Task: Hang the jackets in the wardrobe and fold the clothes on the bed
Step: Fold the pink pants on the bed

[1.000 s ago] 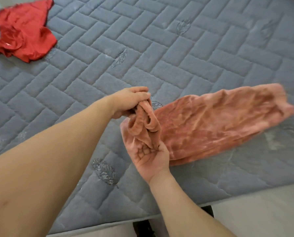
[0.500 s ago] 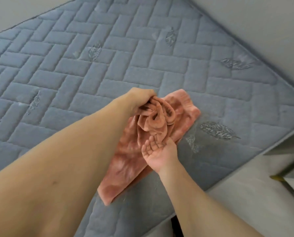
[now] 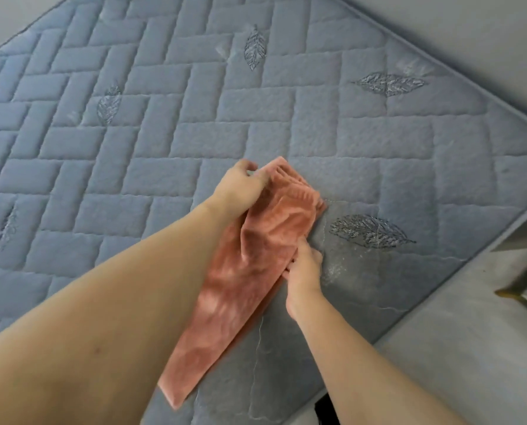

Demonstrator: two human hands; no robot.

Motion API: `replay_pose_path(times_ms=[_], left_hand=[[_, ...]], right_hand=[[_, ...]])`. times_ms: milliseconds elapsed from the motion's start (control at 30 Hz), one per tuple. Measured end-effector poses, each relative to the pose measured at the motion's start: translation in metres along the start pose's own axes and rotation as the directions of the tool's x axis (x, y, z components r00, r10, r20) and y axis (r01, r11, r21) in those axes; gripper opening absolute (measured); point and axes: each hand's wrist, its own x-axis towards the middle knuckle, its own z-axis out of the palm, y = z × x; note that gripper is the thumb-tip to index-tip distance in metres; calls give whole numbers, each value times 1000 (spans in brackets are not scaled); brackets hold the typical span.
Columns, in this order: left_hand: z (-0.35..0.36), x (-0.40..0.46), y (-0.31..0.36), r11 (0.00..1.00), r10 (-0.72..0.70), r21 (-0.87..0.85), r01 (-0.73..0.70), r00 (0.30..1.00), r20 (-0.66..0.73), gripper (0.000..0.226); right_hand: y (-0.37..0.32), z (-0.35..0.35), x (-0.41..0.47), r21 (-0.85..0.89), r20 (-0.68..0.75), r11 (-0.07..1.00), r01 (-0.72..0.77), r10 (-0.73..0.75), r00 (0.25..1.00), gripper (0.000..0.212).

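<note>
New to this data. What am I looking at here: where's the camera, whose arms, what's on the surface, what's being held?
There is no robot here. The one picture comes from a wide-angle camera worn on a person's head, looking forward and down, so the two bare arms reaching in from the bottom are the wearer's own.

The surface is a grey quilted mattress with stitched leaf motifs. On it lies one pinkish-orange fleece garment, stretched out in a long strip towards the wearer.

The left hand grips the garment's far, bunched end. The right hand pinches its right edge about midway along. It looks like a fold in progress.

At the right edge, pale floor and part of some furniture show.
</note>
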Motion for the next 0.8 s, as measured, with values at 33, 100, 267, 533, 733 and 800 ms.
replay_pose_path(times_ms=[33,100,267,533,733,800], left_hand=[[-9,-8,-16,991,29,129,-28,1000,-4,41],[-28,-30,-56,923,23,384,-25,1000,11,54],[-84,-89,-153,774,-208,621,125,976,62,86],[-117,-110,-224,701,-142,699,143,988,-60,74],[-132,-139,-256,721,-33,688,84,996,-87,78],[-134,-150,-264,722,104,691,-31,992,-64,78]], right_hand=[[8,0,-3,3,-12,999,37,-37,999,27],[25,1,-13,-17,7,997,75,-75,997,34],[64,12,-36,-46,101,995,-91,95,990,60],[146,21,-71,-315,288,917,-244,338,896,88],[196,12,-102,-446,274,883,-146,290,917,42],[202,11,-108,-339,293,933,-122,228,928,31]])
